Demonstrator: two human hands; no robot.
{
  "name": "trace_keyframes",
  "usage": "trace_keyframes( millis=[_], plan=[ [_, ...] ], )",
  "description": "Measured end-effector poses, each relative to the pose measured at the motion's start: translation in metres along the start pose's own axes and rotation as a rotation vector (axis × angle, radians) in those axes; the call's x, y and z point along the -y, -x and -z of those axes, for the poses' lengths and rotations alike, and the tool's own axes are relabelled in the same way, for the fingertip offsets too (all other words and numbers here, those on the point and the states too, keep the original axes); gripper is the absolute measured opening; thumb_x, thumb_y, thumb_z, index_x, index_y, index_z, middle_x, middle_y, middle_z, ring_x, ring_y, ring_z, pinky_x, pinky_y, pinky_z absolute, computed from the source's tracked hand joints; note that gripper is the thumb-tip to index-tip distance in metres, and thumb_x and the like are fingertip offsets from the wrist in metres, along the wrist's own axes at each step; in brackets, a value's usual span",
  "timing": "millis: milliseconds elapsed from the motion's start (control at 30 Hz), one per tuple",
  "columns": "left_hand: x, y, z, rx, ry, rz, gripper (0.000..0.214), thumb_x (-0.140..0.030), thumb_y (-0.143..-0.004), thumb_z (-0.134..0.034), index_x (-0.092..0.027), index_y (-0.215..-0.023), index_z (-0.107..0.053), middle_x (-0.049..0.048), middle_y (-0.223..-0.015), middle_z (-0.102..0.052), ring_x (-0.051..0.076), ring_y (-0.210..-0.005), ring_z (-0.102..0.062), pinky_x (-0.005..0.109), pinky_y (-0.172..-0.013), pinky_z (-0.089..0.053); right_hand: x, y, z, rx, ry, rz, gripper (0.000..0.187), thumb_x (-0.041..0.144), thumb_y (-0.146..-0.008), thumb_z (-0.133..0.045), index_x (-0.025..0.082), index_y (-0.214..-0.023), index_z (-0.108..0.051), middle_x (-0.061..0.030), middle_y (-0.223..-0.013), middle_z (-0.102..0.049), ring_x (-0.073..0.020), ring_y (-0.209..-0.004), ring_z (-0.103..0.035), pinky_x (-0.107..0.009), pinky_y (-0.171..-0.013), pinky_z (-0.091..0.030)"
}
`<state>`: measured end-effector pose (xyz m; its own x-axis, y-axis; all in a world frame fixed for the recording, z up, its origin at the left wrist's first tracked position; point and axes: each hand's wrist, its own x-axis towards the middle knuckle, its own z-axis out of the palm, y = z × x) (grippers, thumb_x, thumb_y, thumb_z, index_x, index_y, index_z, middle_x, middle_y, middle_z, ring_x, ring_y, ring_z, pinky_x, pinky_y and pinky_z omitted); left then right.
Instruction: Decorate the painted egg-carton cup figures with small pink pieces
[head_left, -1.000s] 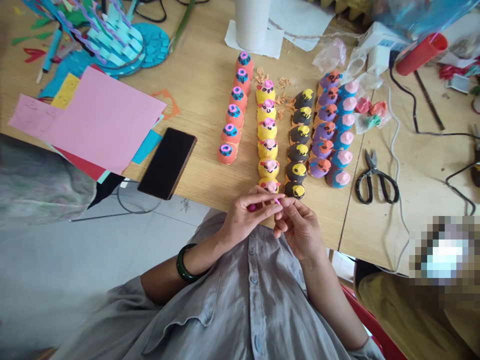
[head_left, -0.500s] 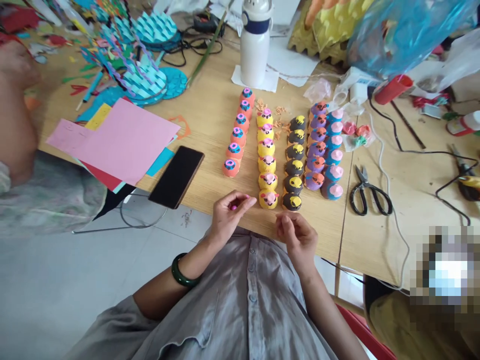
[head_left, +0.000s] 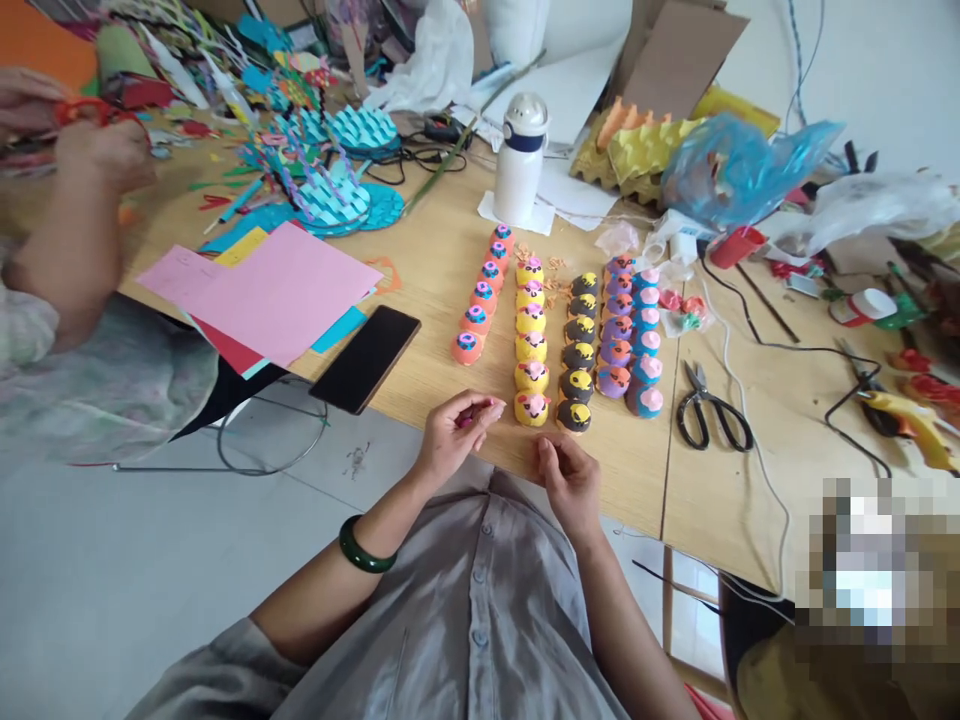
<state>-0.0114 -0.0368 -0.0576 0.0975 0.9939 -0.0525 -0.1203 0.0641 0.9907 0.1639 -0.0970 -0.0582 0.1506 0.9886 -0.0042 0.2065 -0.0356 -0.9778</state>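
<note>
My left hand (head_left: 454, 432) hovers at the near table edge with its fingers curled round a small pink lump of clay (head_left: 466, 418). My right hand (head_left: 566, 480) is a little to its right, fingertips pinched together; what they hold is too small to make out. Just beyond both hands stand several rows of painted clay figures: an orange row (head_left: 480, 296), a yellow row (head_left: 530, 347), a black and yellow row (head_left: 577, 360), and purple (head_left: 616, 330) and blue (head_left: 645, 345) rows. The nearest yellow figure (head_left: 531, 408) lies between my hands.
A black phone (head_left: 365, 358) and pink paper sheets (head_left: 277, 290) lie to the left. Black scissors (head_left: 709, 410) and cables lie to the right. A white bottle (head_left: 520, 160) stands behind the rows. Another person's hands (head_left: 90, 150) work at far left; another person sits at lower right.
My hands were joined over a pink piece one second ago; they have separated and sunk towards the table edge. The view has tilted up, showing more of the far table.
</note>
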Motion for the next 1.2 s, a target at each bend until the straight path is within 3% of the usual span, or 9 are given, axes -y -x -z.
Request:
trace_keyframes(
  millis=[200, 433, 500, 567, 733, 833, 933, 1067, 1200],
  plan=[
    [0.005, 0.003, 0.003, 0.057, -0.007, -0.027, 0.038, -0.046, -0.092, -0.066, -0.013, -0.109, -0.075, 0.0107, -0.099, -0.076, 0.003, -0.046, -0.048, 0.020, -0.045, -0.042, -0.001, 0.000, -0.001, -0.025, -0.010, -0.030, 0.035, 0.050, -0.094, -0.060, 0.018, -0.087, -0.071, 0.0007, -0.066, -0.058, -0.0116, -0.052, -0.049, -0.024, -0.047, -0.042],
    [-0.001, 0.003, 0.002, 0.117, 0.009, 0.074, 0.051, -0.046, -0.086, -0.072, -0.015, -0.127, -0.069, 0.0034, -0.082, -0.072, 0.003, -0.045, -0.040, 0.018, -0.042, -0.036, 0.008, 0.001, 0.003, -0.029, -0.153, -0.095, 0.036, 0.052, -0.091, -0.065, 0.018, -0.086, -0.072, 0.0017, -0.064, -0.057, -0.0122, -0.052, -0.050, -0.025, -0.049, -0.043],
    [-0.006, 0.001, 0.002, 0.178, 0.008, 0.135, 0.048, -0.046, -0.086, -0.072, -0.016, -0.123, -0.070, 0.0019, -0.080, -0.070, 0.003, -0.045, -0.039, 0.018, -0.042, -0.034, 0.011, -0.002, 0.009, -0.024, -0.205, -0.075, 0.031, 0.048, -0.092, -0.064, 0.019, -0.090, -0.074, 0.0015, -0.065, -0.059, -0.0123, -0.054, -0.050, -0.025, -0.052, -0.044],
    [-0.012, 0.001, 0.002, 0.253, -0.028, 0.163, 0.038, -0.047, -0.088, -0.069, -0.015, -0.107, -0.074, 0.0025, -0.078, -0.070, 0.005, -0.047, -0.042, 0.019, -0.044, -0.035, 0.015, -0.008, 0.016, -0.004, -0.199, -0.019, 0.026, 0.044, -0.093, -0.064, 0.020, -0.092, -0.074, 0.0008, -0.067, -0.062, -0.0127, -0.057, -0.052, -0.026, -0.056, -0.044],
    [-0.029, -0.007, 0.002, 0.344, -0.226, 0.077, 0.028, -0.042, -0.092, -0.066, -0.017, -0.098, -0.077, 0.0055, -0.082, -0.074, 0.014, -0.075, -0.064, 0.022, -0.065, -0.045, 0.022, -0.023, 0.027, 0.160, -0.043, 0.067, 0.023, 0.039, -0.096, -0.062, 0.021, -0.089, -0.075, -0.0025, -0.074, -0.069, -0.0167, -0.067, -0.061, -0.028, -0.065, -0.048],
    [-0.039, -0.024, 0.000, 0.289, -0.199, 0.051, 0.029, -0.043, -0.093, -0.065, -0.018, -0.099, -0.078, 0.0043, -0.079, -0.073, 0.012, -0.070, -0.062, 0.022, -0.061, -0.042, 0.026, -0.029, 0.023, 0.255, 0.050, 0.162, 0.019, 0.032, -0.097, -0.059, 0.023, -0.093, -0.075, -0.0046, -0.081, -0.072, -0.0195, -0.076, -0.065, -0.031, -0.071, -0.050],
    [-0.047, -0.053, -0.006, 0.176, -0.078, 0.039, 0.032, -0.045, -0.090, -0.069, -0.017, -0.100, -0.077, 0.0021, -0.074, -0.069, 0.007, -0.052, -0.046, 0.021, -0.048, -0.034, 0.027, -0.035, 0.013, 0.321, 0.152, 0.303, 0.014, 0.023, -0.096, -0.058, 0.024, -0.097, -0.072, -0.0061, -0.089, -0.074, -0.0222, -0.085, -0.065, -0.037, -0.078, -0.051],
    [-0.054, -0.092, -0.022, 0.114, 0.104, 0.043, 0.034, -0.046, -0.081, -0.076, -0.015, -0.094, -0.078, 0.0001, -0.069, -0.063, 0.003, -0.046, -0.038, 0.020, -0.042, -0.026, 0.028, -0.042, 0.002, 0.385, 0.196, 0.401, 0.015, 0.018, -0.093, -0.057, 0.024, -0.098, -0.070, -0.0067, -0.088, -0.074, -0.0226, -0.083, -0.064, -0.040, -0.079, -0.053],
    [-0.062, -0.118, -0.037, 0.238, 0.212, 0.038, 0.036, -0.040, -0.078, -0.081, -0.018, -0.107, -0.076, -0.0012, -0.071, -0.063, 0.003, -0.047, -0.039, 0.019, -0.042, -0.030, 0.037, -0.052, 0.013, 0.345, 0.145, 0.498, 0.023, 0.012, -0.093, -0.055, 0.027, -0.102, -0.070, -0.0051, -0.085, -0.074, -0.0209, -0.077, -0.066, -0.037, -0.070, -0.053]
  ],
)
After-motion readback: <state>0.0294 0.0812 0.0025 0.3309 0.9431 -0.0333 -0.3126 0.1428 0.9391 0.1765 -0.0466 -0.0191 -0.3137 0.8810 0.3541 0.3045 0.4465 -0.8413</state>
